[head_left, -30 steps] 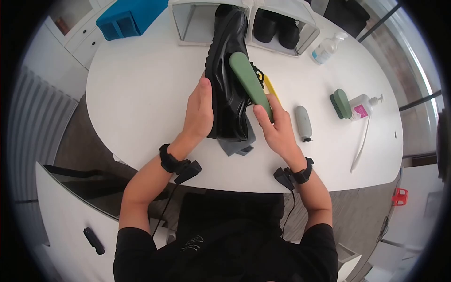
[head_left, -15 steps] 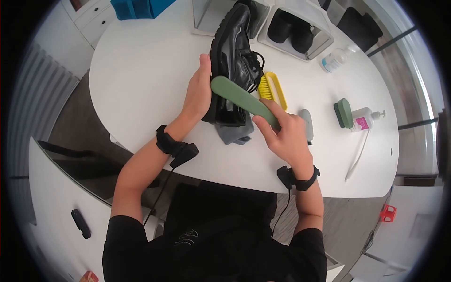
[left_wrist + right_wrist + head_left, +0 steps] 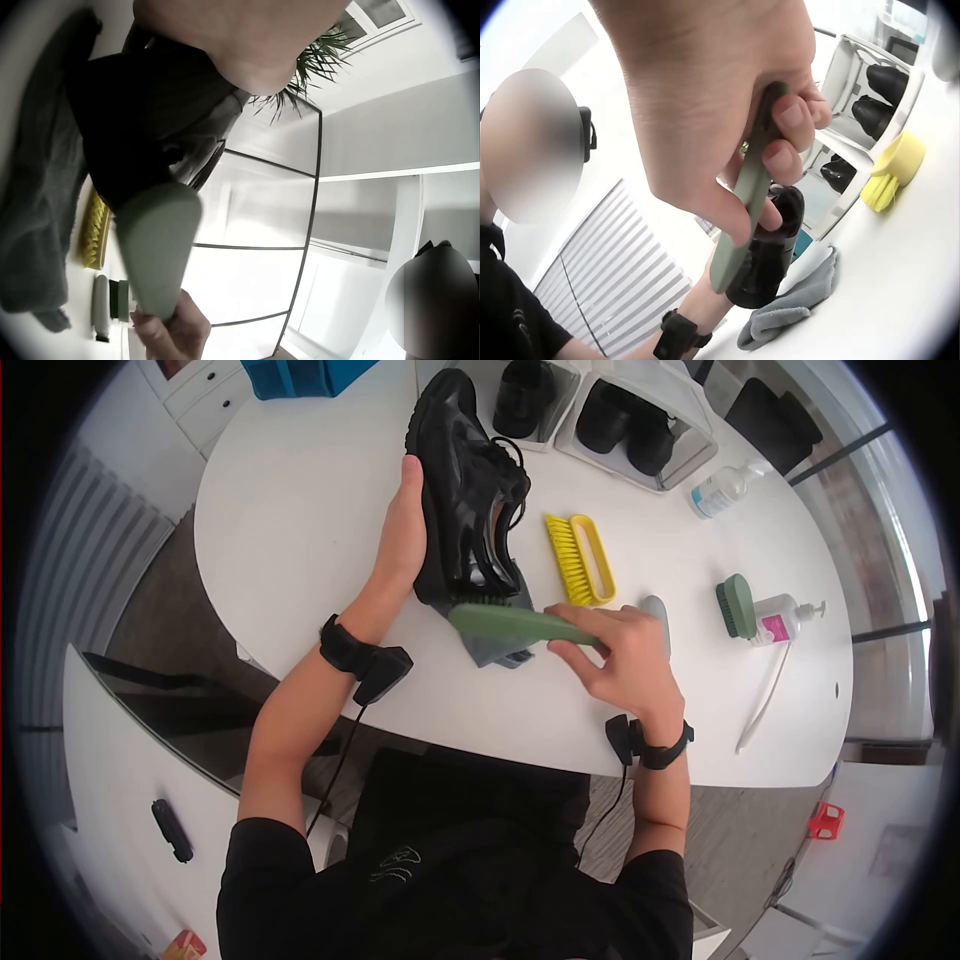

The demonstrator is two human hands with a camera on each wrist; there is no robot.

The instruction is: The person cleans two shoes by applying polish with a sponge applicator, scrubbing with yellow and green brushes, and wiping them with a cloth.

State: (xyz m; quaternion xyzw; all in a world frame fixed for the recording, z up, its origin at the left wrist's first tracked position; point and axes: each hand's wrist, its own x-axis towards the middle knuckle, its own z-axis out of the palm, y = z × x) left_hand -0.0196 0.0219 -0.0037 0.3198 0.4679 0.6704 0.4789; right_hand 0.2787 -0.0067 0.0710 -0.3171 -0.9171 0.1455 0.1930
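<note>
1 grn brush [image 3: 510,624] btwn R fingers [image 3: 579,616], at shoe [image 3: 462,490] heel.

shoe [image 3: 465,500]: glossy, smooth, leather-look | green brush [image 3: 515,624]: matt, smooth back | cloth [image 3: 791,304]: matt, fuzzy | yellow brush [image 3: 598,560]: plastic-look, bristles rough | table [image 3: 290,530]: smooth, white
</note>
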